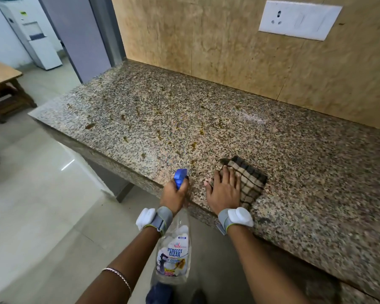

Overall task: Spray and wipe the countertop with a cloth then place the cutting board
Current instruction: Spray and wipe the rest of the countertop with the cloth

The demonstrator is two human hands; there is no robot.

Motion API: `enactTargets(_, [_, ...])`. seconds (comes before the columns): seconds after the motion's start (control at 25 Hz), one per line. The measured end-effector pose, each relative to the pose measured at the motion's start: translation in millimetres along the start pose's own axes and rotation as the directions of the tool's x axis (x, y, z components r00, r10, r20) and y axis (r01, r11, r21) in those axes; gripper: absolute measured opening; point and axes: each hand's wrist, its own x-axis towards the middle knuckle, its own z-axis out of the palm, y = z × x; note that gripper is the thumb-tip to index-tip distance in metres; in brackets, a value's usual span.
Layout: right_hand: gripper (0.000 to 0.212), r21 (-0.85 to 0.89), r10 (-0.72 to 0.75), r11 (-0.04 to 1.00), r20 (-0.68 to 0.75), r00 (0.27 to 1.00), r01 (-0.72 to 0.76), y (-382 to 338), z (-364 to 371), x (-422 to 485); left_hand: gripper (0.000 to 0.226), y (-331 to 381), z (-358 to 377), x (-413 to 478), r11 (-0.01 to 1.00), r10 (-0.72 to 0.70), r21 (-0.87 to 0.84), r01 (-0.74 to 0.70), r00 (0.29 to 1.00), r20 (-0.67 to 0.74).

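A speckled granite countertop (206,110) runs from the left corner to the right, dotted with several brownish stains. My left hand (173,194) grips the neck of a clear spray bottle (173,249) with a blue trigger head, held just off the counter's front edge with the nozzle pointing over the counter. My right hand (225,189) lies flat with spread fingers on a brown checked cloth (250,181), which lies on the counter near the front edge. No cutting board is in view.
A tan tiled wall (228,51) with a white socket plate (298,19) backs the counter. Left of the counter is pale floor (31,205), a wooden table (2,84), a white water dispenser (31,34) and a grey door frame (79,36).
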Motion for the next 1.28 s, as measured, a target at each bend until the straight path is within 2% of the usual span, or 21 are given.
enactTargets(0.44, [0.056, -0.039, -0.005, 0.999, 0.015, 1.0, 0.006, 0, -1, -2, 0.038, -1, -36, 34, 0.997, -0.053, -0.059, 0.044, 0.985, -0.163])
enactTargets(0.56, [0.056, 0.011, 0.046, 0.999, 0.003, 0.999, -0.046, -6, -2, 3, 0.039, 11, -37, 41, 0.998, 0.016, -0.061, -0.022, 0.995, -0.103])
enactTargets(0.68, [0.058, 0.103, 0.206, 0.972, 0.047, 0.977, -0.21, -17, -5, 14, 0.039, 28, -29, 49, 0.995, 0.097, -0.007, -0.097, 0.995, -0.013])
enactTargets(0.8, [0.062, 0.055, 0.233, 0.971, 0.009, 0.972, -0.233, -23, 3, 13, 0.038, 36, -22, 58, 0.997, 0.079, -0.004, -0.078, 0.995, 0.057])
enactTargets(1.08, [0.061, -0.018, 0.228, 0.973, 0.006, 0.974, -0.228, -25, 8, 14, 0.041, 25, -50, 77, 0.997, -0.013, 0.075, 0.02, 0.995, -0.098])
enactTargets(1.16, [0.06, -0.027, 0.239, 0.971, -0.015, 0.971, -0.239, -24, 9, 13, 0.044, 24, -55, 80, 0.993, -0.026, 0.114, 0.037, 0.995, -0.094])
enactTargets(1.28, [0.063, -0.049, 0.249, 0.968, 0.04, 0.968, -0.247, -25, 6, 13, 0.039, 29, -59, 91, 1.0, 0.007, -0.006, -0.008, 0.999, -0.033])
